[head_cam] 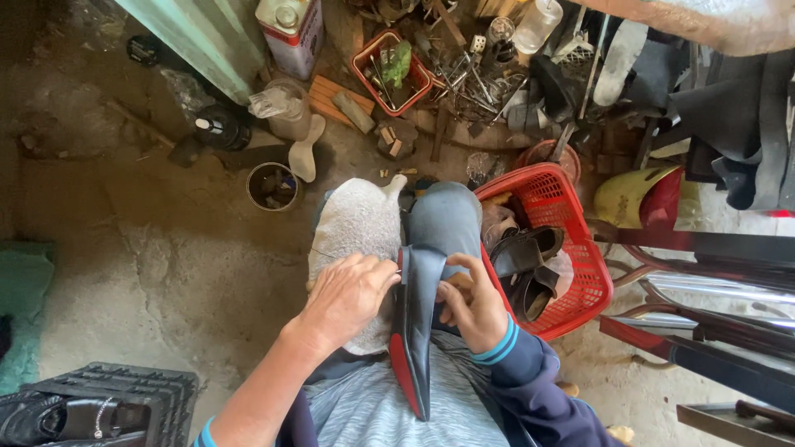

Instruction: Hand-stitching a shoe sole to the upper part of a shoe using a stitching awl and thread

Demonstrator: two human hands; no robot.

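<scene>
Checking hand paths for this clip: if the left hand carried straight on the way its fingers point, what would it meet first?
The left hand points rightward; its fingers already touch the black shoe sole with red edge, so that comes first.

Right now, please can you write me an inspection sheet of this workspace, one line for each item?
Surface: bare, cracked concrete floor; the work rests on the person's lap.
Job's things: a black sole with red edge stands on edge between the knees; a grey woolly cloth covers the left knee.
Clutter: red basket with dark sandals inside; small red tray of tools; a round tin; a black crate carrying a sandal.
Hands: left hand pinches the sole's upper edge; right hand grips its other side.
Cables: nothing seen.
Surroundings: metal can, plastic jars, scrap rubber and loose tools along the far side.
</scene>
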